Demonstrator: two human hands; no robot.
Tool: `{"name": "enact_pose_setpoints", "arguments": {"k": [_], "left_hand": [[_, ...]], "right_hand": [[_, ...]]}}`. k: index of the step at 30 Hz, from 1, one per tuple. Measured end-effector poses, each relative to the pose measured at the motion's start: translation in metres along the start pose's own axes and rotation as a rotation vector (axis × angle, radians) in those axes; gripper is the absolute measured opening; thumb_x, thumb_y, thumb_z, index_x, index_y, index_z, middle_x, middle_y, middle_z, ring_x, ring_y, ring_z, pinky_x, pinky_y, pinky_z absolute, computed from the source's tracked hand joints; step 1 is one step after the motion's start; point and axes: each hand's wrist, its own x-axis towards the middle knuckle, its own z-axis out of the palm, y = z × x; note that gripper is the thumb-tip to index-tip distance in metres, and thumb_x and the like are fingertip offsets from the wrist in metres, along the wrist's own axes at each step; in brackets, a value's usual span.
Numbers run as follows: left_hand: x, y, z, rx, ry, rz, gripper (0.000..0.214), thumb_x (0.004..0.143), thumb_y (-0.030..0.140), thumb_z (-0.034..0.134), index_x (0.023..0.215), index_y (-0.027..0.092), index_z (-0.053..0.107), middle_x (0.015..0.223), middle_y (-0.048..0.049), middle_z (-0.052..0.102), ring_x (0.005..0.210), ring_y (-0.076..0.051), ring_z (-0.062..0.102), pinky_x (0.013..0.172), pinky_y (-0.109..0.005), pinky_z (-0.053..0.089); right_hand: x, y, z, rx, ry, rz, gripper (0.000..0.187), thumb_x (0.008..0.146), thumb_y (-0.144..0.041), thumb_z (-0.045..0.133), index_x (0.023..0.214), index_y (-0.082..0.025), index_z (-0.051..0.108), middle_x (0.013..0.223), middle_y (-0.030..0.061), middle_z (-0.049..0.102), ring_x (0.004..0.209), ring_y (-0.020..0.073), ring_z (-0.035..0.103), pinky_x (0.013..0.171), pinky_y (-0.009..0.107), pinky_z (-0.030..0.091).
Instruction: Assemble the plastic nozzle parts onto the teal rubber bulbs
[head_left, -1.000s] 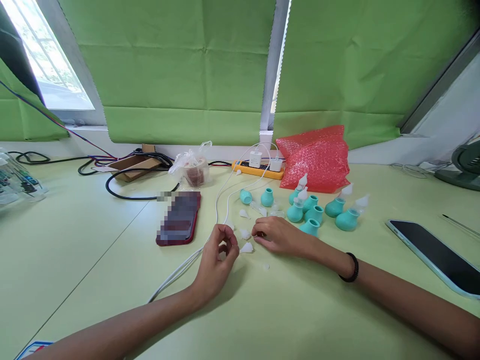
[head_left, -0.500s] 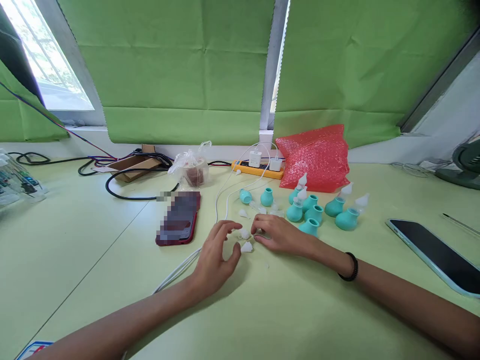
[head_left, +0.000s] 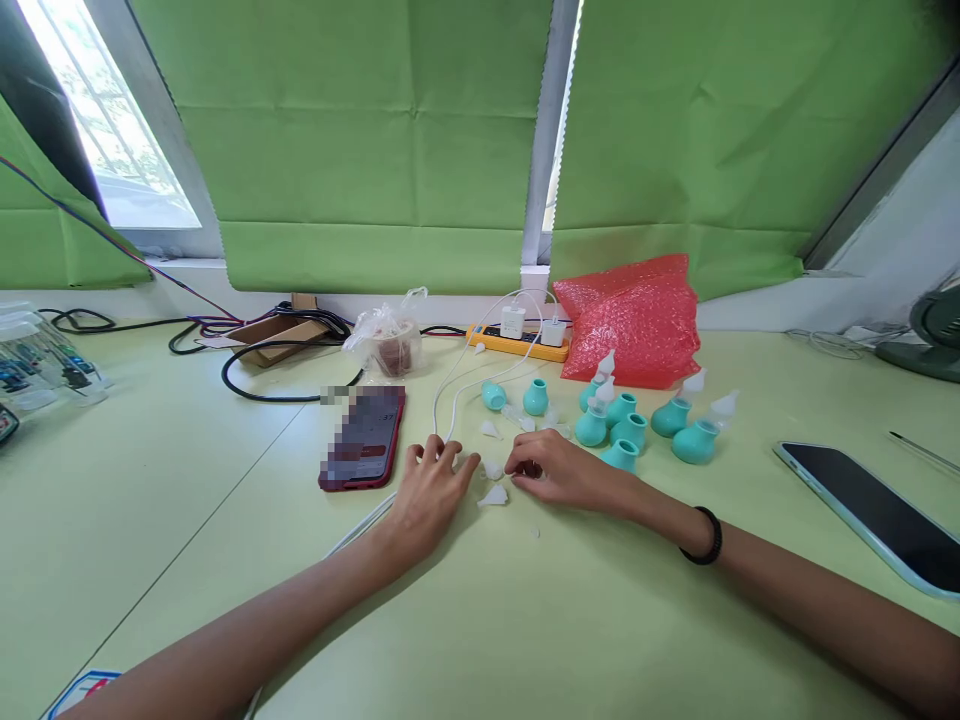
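My left hand (head_left: pixel 429 494) lies flat on the pale green table (head_left: pixel 187 520) with its fingers stretched out over the white cable (head_left: pixel 448 400), holding nothing I can see. My right hand (head_left: pixel 555 470) rests just to its right, fingers curled down onto the table beside small white cone-shaped tips (head_left: pixel 493 494); whether it pinches one is hidden. Several teal rubber bulbs (head_left: pixel 622 428), some fitted with white tips, stand just beyond my right hand. A black band (head_left: pixel 705 538) circles my right wrist.
A red phone (head_left: pixel 364 450) lies left of my left hand, a larger phone (head_left: pixel 877 515) at the right. At the back are a yellow power strip (head_left: pixel 517 342) with chargers, a red bubble-wrap bag (head_left: pixel 637 315), a plastic-wrapped cup (head_left: pixel 390 340), black cables and a cardboard box (head_left: pixel 274 335).
My left hand has uncurled from a pinch, moved forward and flattened onto the table over the cable. My right hand has barely moved. The view shifted slightly.
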Motion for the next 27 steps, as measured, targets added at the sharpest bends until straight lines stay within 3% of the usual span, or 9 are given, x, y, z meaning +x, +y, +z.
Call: {"name": "enact_pose_setpoints", "arguments": {"k": [6, 13, 17, 19, 21, 24, 27], "left_hand": [[0.0, -0.003, -0.002, 0.027, -0.009, 0.05, 0.045, 0.07, -0.006, 0.042, 0.106, 0.019, 0.05, 0.108, -0.0116, 0.052, 0.094, -0.028, 0.046, 0.071, -0.038, 0.043], [0.002, -0.004, -0.004, -0.045, 0.016, 0.023, 0.027, 0.074, -0.003, 0.043, 0.086, 0.016, 0.057, 0.092, -0.0118, 0.06, 0.091, -0.027, 0.05, 0.069, -0.037, 0.044], [0.0, -0.002, -0.004, -0.117, 0.074, 0.015, 0.024, 0.075, 0.003, 0.046, 0.09, 0.017, 0.058, 0.092, -0.0105, 0.06, 0.088, -0.024, 0.053, 0.07, -0.036, 0.046], [-0.002, 0.003, -0.006, -0.269, 0.117, -0.011, 0.02, 0.075, 0.014, 0.051, 0.094, 0.018, 0.057, 0.086, -0.0075, 0.061, 0.08, -0.02, 0.055, 0.067, -0.033, 0.048], [-0.004, 0.008, -0.01, -0.707, 0.17, -0.128, 0.018, 0.071, 0.019, 0.057, 0.089, 0.017, 0.058, 0.077, -0.0047, 0.062, 0.068, -0.016, 0.056, 0.059, -0.027, 0.049], [-0.005, 0.014, -0.012, -1.314, 0.117, -0.31, 0.022, 0.068, 0.023, 0.06, 0.089, 0.014, 0.06, 0.081, -0.0057, 0.063, 0.067, -0.015, 0.057, 0.053, -0.026, 0.051], [-0.005, 0.015, -0.011, -1.67, 0.019, -0.456, 0.03, 0.059, 0.021, 0.069, 0.086, 0.011, 0.062, 0.076, -0.0056, 0.066, 0.065, -0.016, 0.06, 0.058, -0.03, 0.052]], "right_hand": [[0.001, -0.013, -0.008, 0.115, 0.081, 0.013, 0.016, 0.071, -0.011, 0.053, 0.08, -0.013, 0.067, 0.068, 0.0046, 0.061, 0.059, 0.0106, 0.053, 0.055, 0.021, 0.04], [0.001, -0.013, -0.01, 0.507, 0.039, 0.19, 0.017, 0.068, -0.018, 0.056, 0.079, -0.014, 0.068, 0.072, 0.0045, 0.064, 0.064, 0.0118, 0.058, 0.056, 0.021, 0.049], [0.002, -0.012, -0.011, 0.621, 0.048, 0.221, 0.017, 0.064, -0.019, 0.059, 0.077, -0.012, 0.068, 0.072, 0.005, 0.064, 0.061, 0.0108, 0.057, 0.057, 0.023, 0.051], [0.002, -0.012, -0.013, 0.689, 0.053, 0.234, 0.017, 0.063, -0.019, 0.061, 0.076, -0.011, 0.067, 0.071, 0.0048, 0.063, 0.061, 0.0102, 0.056, 0.057, 0.022, 0.051], [0.002, -0.011, -0.014, 0.762, 0.049, 0.243, 0.017, 0.061, -0.019, 0.063, 0.076, -0.011, 0.067, 0.069, 0.0045, 0.063, 0.06, 0.0101, 0.057, 0.057, 0.022, 0.051], [0.002, -0.01, -0.016, 0.85, 0.024, 0.249, 0.019, 0.06, -0.02, 0.066, 0.076, -0.01, 0.066, 0.068, 0.0045, 0.063, 0.059, 0.01, 0.057, 0.056, 0.022, 0.05], [0.002, -0.01, -0.016, 0.869, 0.015, 0.253, 0.021, 0.059, -0.022, 0.068, 0.076, -0.01, 0.066, 0.07, 0.0048, 0.064, 0.06, 0.0106, 0.058, 0.057, 0.022, 0.051]]}}
